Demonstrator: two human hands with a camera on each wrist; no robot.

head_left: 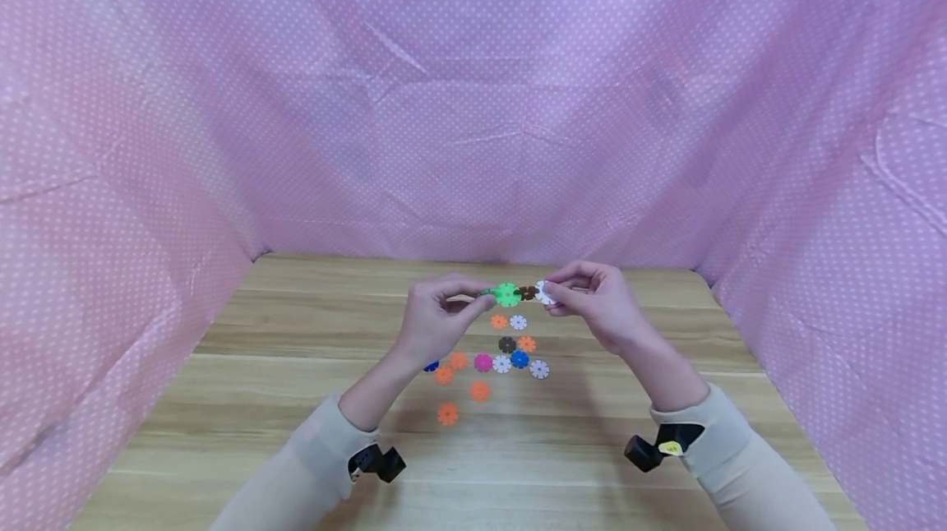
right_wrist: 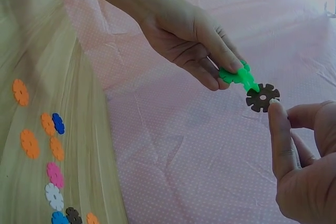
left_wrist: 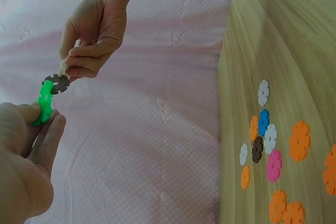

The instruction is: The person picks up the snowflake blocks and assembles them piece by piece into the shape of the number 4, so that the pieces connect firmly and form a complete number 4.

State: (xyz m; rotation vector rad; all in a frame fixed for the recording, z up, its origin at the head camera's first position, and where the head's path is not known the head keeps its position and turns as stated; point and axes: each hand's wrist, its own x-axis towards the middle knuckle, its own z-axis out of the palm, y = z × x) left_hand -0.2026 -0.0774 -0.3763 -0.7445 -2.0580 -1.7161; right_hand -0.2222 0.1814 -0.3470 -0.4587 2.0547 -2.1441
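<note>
Stretching above the pale wood-grain desk (head_left: 296,399), a bright-green notched plastic disc cluster (head_left: 507,294) joins a dark-brown notched disc (right_wrist: 255,103) meeting a white notched disc (head_left: 541,295); fingers partly hide both ends. The left hand (head_left: 438,317) pinches the green, the right hand (head_left: 605,309) the white. Loose coloured discs (head_left: 479,392) lie below; pink dotted cloth (head_left: 473,120) surrounds. The yellow sticker (head_left: 671,448) is illegible.

Your bright green notched discs (head_left: 507,294), interlocked at an angle, held aloft, your dark brown disc (head_left: 527,293) joined to them, your white disc (head_left: 543,293) meeting its opposite edge
</note>
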